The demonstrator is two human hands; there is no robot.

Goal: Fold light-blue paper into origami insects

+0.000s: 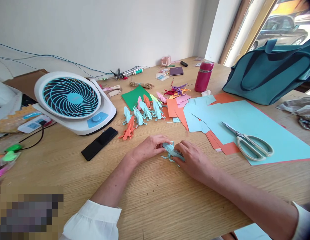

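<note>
A small light-blue folded paper figure lies on the wooden table, pinched between both hands. My left hand grips its left end with the fingertips. My right hand covers and holds its right end, hiding part of it. Just beyond stands a cluster of finished folded figures in light blue, orange, pink and yellow-green.
Light-blue and orange paper sheets lie to the right with white-handled scissors on them. A white and blue fan, a black phone, a red bottle, a teal bag and a green sheet are around.
</note>
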